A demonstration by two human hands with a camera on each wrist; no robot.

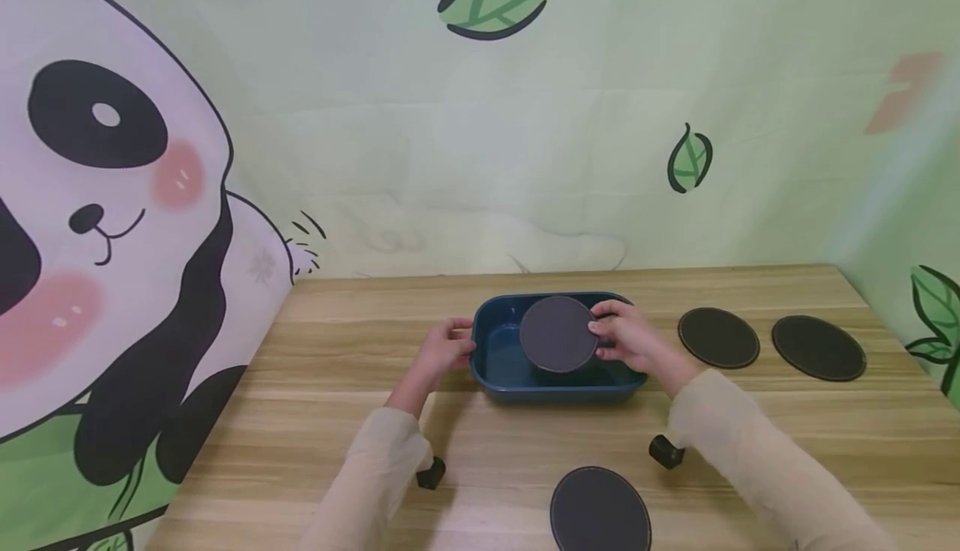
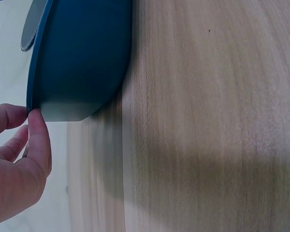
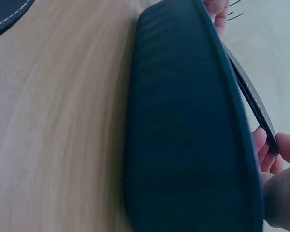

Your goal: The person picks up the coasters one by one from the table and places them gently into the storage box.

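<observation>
Head view: a panda-and-leaf backdrop (image 1: 352,117) rises behind a wooden table (image 1: 322,418), on which sits a blue tray (image 1: 558,397), its long axis running left to right. Of 4 dark, round coasters, the inner coaster (image 1: 718,338) and outer coaster (image 1: 819,348) lie flat to the tray's right; the front coaster (image 1: 601,511), cut by the frame, lies nearer the person. The held coaster (image 1: 558,334) is tilted over the tray's opening, directly left of the right fingers; being round, it has no long axis. The right hand (image 1: 630,338), nearer to it, pinches its right edge between thumb and fingers; the left hand (image 1: 444,351) pinches the tray's left rim.
</observation>
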